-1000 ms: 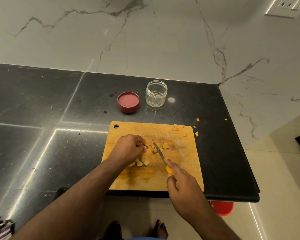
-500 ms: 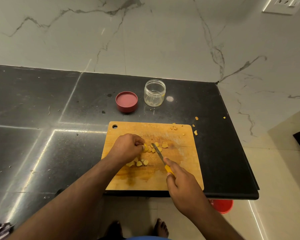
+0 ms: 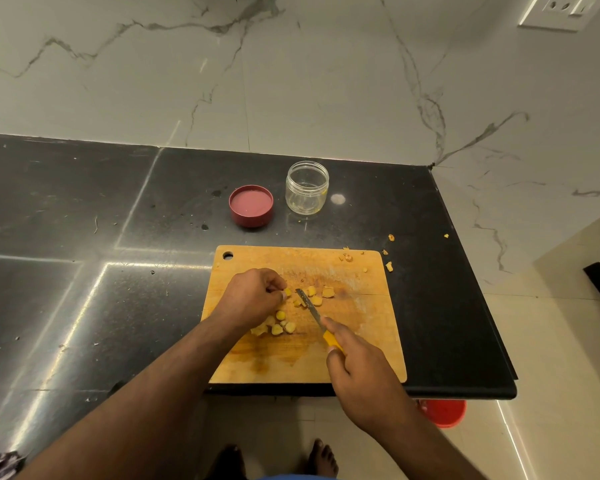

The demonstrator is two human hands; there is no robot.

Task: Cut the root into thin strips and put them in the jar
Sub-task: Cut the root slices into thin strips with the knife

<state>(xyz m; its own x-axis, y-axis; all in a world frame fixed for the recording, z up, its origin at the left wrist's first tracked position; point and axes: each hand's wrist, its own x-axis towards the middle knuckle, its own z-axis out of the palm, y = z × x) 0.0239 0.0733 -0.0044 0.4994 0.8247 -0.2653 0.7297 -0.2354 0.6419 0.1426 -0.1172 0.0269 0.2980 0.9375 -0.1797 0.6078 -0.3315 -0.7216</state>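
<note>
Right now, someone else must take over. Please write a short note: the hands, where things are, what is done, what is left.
Left hand pinches a root piece on the board. Right hand grips the knife, blade among the pieces.
Cut pieces lie on the board. Jar stands open behind it, lid to its left.
Left: finish cutting, fill the jar.

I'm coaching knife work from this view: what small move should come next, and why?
Probably press the knife down through the root piece pinched by the left hand. The blade, held by the right hand, sits right beside that piece, the jar looks empty, and the pieces on the cutting board are chunks, not strips.
</note>
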